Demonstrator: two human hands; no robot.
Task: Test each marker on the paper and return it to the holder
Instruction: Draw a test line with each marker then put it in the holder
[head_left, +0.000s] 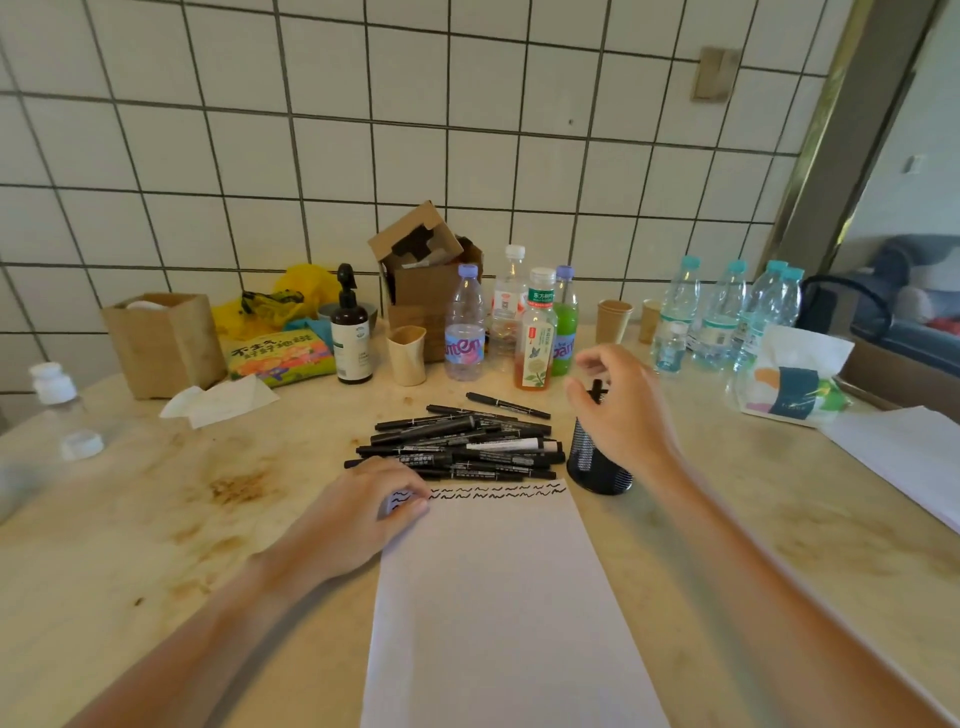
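Observation:
A white sheet of paper (498, 597) lies on the table in front of me, with rows of black squiggles along its top edge. My left hand (358, 519) rests on the paper's top left corner, fingers flat on the sheet. Just beyond the paper lies a pile of black markers (457, 447), one of them white-bodied. To the right of the pile stands a black mesh holder (592, 462). My right hand (618, 410) hovers over the holder with fingers loosely spread. A black marker (597, 391) stands upright in the holder between my thumb and fingers, and nothing pinches it.
Along the tiled wall stand several drink bottles (535, 338), paper cups (614, 321), a pump bottle (352, 332), a cardboard box (426, 260), a paper bag (166, 343) and snack packs. At the right are several water bottles (722, 317), a tissue pack (795, 379) and more paper (904, 457).

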